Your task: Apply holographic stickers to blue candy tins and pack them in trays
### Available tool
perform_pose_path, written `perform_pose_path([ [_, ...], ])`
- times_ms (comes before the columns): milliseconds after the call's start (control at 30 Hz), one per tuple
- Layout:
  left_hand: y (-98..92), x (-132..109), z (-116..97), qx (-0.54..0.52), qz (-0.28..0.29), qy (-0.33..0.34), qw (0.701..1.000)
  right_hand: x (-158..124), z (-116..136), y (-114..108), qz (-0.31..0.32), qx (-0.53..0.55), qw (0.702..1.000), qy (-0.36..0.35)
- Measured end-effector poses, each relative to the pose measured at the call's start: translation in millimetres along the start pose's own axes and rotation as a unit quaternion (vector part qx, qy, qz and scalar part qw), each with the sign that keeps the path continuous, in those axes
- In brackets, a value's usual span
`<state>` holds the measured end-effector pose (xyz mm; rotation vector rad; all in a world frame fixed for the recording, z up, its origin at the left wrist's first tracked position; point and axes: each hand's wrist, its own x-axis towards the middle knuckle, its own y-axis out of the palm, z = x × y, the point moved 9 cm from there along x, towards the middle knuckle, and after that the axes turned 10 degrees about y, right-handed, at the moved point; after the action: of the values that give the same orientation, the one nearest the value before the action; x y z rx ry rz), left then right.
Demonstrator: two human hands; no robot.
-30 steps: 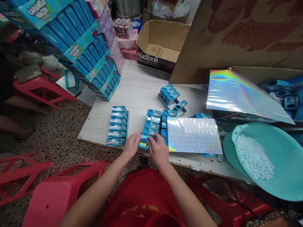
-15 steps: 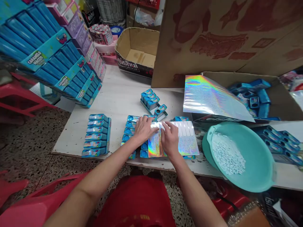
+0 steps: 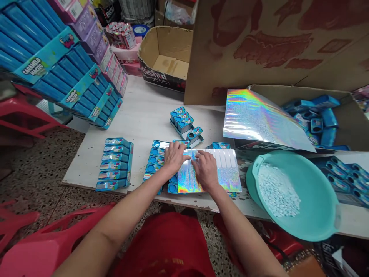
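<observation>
A holographic sticker sheet [image 3: 219, 177] lies over rows of small blue open-topped boxes [image 3: 157, 154] at the table's near edge. My left hand [image 3: 173, 157] rests on the sheet's top left corner, fingers bent and pinching at its edge. Beside it my right hand [image 3: 205, 169] presses on the sheet, fingertips curled down at the same spot. What the fingertips grip is too small to make out. A finished tray of boxes with shiny labels [image 3: 114, 164] sits to the left.
A teal basin of small white pieces [image 3: 291, 192] overhangs the table at right. Behind it are a second holographic sheet [image 3: 259, 119] on a carton of blue boxes [image 3: 317, 115], an empty carton [image 3: 165, 57], stacked blue display boxes [image 3: 57, 65] and red stools [image 3: 43, 246].
Both hands moved from the front box in the row up onto the sticker sheet's top left corner. Since half a second ago they have barely shifted.
</observation>
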<state>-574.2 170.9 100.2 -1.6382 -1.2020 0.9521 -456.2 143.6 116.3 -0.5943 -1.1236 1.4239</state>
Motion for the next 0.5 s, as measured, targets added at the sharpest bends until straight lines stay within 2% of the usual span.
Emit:
perform_pose_path([
  [167,-1.1,-1.0,-0.6,0.014,0.000,0.005,1.000,16.4,-3.3,11.0,0.022,-0.059,0.998,0.022],
  [300,-1.6,-2.0,-1.3,0.020,-0.005,0.010,1.000,9.7,0.4,16.4,0.032,-0.062,0.998,-0.010],
  [400,0.0,-2.2,-0.8,0.021,-0.009,0.010,1.000,-2.6,2.6,8.5,0.013,-0.021,1.000,-0.019],
  [500,2.5,-0.8,-0.2,0.024,-0.013,0.011,1.000,-11.8,5.6,-11.2,-0.019,0.032,0.999,-0.008],
])
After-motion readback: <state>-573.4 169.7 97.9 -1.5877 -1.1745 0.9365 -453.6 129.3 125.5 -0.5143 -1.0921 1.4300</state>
